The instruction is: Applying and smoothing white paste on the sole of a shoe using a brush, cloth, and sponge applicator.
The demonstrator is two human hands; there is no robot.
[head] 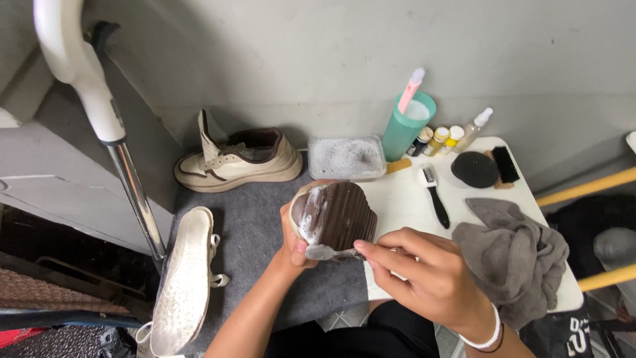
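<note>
Shoe [338, 215], brown sole turned up and streaked with white suds, sits gripped in a person's left hand [295, 242] above the edge of a grey mat [255, 238]. The right hand [430, 278] is closed around a small brush [324, 252] (only its foamy head shows past the fingers), whose bristles press on the sole's lower edge. A white bracelet [487, 338] and a dark band ring the right wrist.

Behind the shoe, a clear tub of foamy water [346, 158] rests at the mat's far edge. Left of the tub, the matching cream-and-brown shoe [238, 162] stands upright on the mat. Nearer the mat's left edge, a pale insole [185, 278] lies flat, beside a chrome pole with a white handle [93, 99].

Right of the shoe spreads a white tabletop [404, 199]. On it, from the tub outward: a teal cup [407, 126] holding a pink-handled tool [411, 89], a row of small bottles [440, 138], a black-handled brush [434, 195], a round black brush [474, 169] and a wooden-backed brush [505, 166]. A crumpled grey cloth [513, 255] lies just beside the right hand.
</note>
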